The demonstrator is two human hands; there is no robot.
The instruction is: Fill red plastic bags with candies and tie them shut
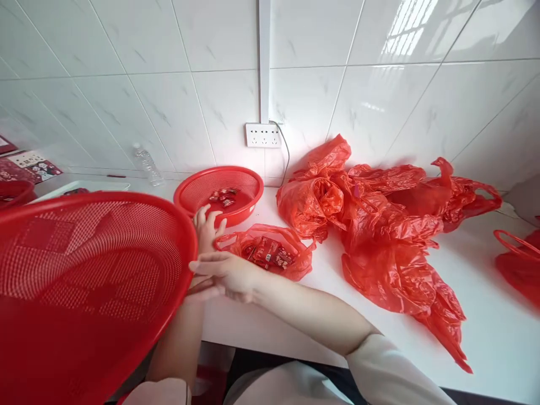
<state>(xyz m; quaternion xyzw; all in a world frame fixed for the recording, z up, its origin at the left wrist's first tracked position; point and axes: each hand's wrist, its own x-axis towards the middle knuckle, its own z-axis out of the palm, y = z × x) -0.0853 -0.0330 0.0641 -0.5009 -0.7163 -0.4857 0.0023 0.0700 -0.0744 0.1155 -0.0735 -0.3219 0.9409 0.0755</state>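
Observation:
A large red plastic basket (105, 270) with mesh walls fills the left side, tilted up and showing its inside. My right hand (223, 275) reaches across and holds its right rim, fingertips at the edge. My left hand (206, 228) is just beyond that rim, with its fingers apart and nothing seen in them; the basket hides part of that forearm. Beyond my left hand, a smaller red basket (185, 194) contains a few small red packets (223, 197). Beside my right hand lies an open red plastic bag (299, 267) with red printed packets (270, 253) inside.
Several crumpled red plastic bags (388, 236) cover the right of the white table (320, 326). Another red bag (521, 264) is at the far right edge. Against the tiled wall are a clear bottle (147, 164) and a socket strip (262, 135) with a cable. A white tray (84, 185) sits behind the large basket.

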